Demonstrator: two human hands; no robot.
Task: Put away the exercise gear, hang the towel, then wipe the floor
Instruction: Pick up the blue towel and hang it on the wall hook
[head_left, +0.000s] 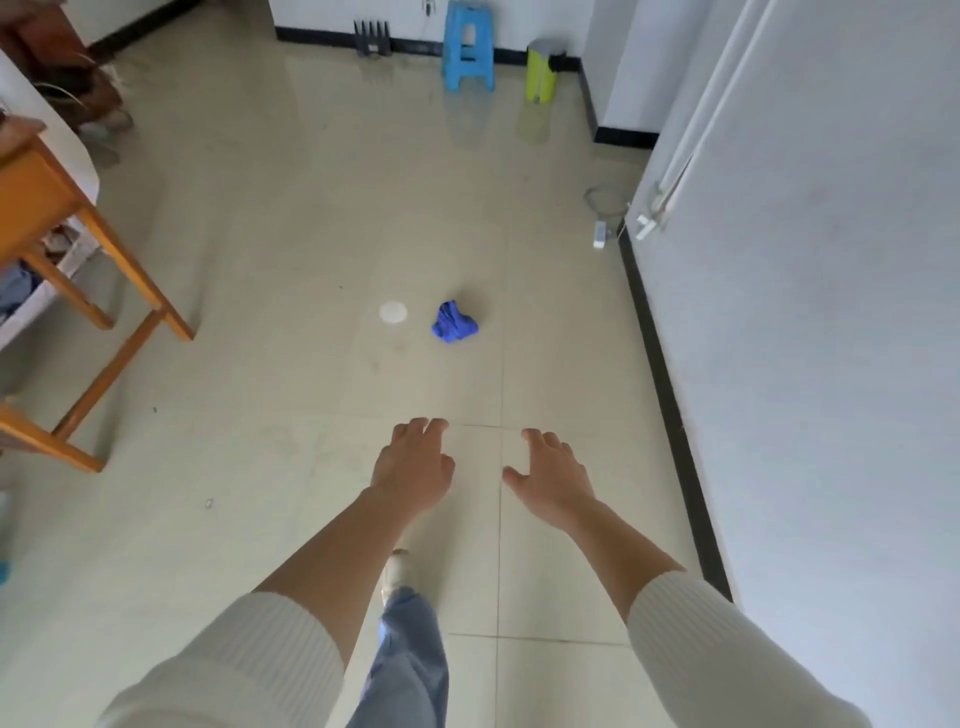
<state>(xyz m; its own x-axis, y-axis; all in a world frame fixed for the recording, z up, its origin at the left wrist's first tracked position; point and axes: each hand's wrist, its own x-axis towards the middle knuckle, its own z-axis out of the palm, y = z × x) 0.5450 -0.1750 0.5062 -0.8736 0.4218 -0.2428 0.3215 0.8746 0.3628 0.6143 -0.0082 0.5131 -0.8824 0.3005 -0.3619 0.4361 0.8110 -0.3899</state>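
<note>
Two empty hands reach forward, left hand (413, 462) and right hand (553, 475) side by side, fingers loosely spread. At twelve o'clock, well beyond them, the crumpled blue cloth (454, 322) lies on the floor (260, 260), a pale round spot (393, 312) just beside it at nine o'clock. Better, I judge, to step closer and crouch before gathering the cloth to wipe.
</note>
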